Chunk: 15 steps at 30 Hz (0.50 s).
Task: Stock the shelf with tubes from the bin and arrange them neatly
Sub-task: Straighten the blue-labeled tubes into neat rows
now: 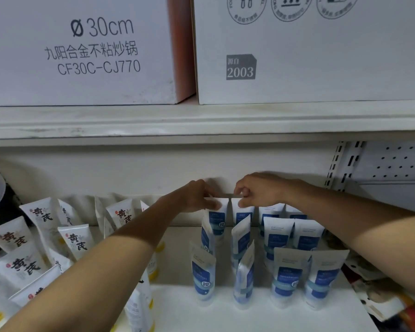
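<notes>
White tubes with blue labels (284, 281) stand cap-down in rows on the white shelf (261, 317), several deep. At the back of the shelf my left hand (199, 196) pinches the crimped top of a back-row blue tube (217, 218). Beside it, my right hand (258, 190) pinches the top of the neighbouring back-row tube (243, 215). Two tubes in the second column, such as the front one (244, 281), stand turned sideways. White tubes with black characters and yellow caps (76, 243) crowd the left part of the shelf, partly hidden by my left forearm.
The upper shelf board (201, 121) hangs just above my hands and carries two large white cartons (82, 49). A slotted upright and pegboard (393, 161) stand at the right. Loose packets (374, 298) lie past the shelf's right edge.
</notes>
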### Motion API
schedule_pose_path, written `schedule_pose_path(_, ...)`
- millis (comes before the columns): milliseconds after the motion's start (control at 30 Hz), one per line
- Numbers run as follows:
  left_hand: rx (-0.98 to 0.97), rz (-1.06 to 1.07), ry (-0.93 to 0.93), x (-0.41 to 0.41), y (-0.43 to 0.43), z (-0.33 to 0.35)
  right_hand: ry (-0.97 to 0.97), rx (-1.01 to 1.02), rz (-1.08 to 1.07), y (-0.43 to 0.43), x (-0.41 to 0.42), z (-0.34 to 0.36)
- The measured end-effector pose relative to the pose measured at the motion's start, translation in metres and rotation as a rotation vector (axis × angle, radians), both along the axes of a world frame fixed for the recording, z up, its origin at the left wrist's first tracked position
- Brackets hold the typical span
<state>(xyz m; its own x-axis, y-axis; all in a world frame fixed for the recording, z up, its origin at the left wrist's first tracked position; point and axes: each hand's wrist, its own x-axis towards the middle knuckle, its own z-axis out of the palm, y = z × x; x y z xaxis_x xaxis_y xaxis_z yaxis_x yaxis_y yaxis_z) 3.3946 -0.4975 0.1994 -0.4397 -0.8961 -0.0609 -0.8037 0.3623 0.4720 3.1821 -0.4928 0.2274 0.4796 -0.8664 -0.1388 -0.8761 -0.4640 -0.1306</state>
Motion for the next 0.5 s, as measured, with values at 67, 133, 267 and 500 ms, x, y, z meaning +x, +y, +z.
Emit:
schedule_pose_path(67,-0.16,0.01,0.074,0.006,0.007,0.006,-0.099,-0.118,0.032,0.007,-0.004,0.007)
schedule_pose_path(133,-0.255,-0.022,0.209,0.015,0.018,0.018,-0.182,-0.153,0.075,0.016,-0.008,0.014)
schedule_pose_path(267,-0.159,-0.183,0.055,0.024,0.042,0.034,-0.072,0.013,0.202,0.038,-0.004,0.017)
schedule_pose_path(500,-0.252,-0.232,-0.384,0.014,0.047,0.008,0.143,-0.094,0.321,0.052,0.014,-0.002)
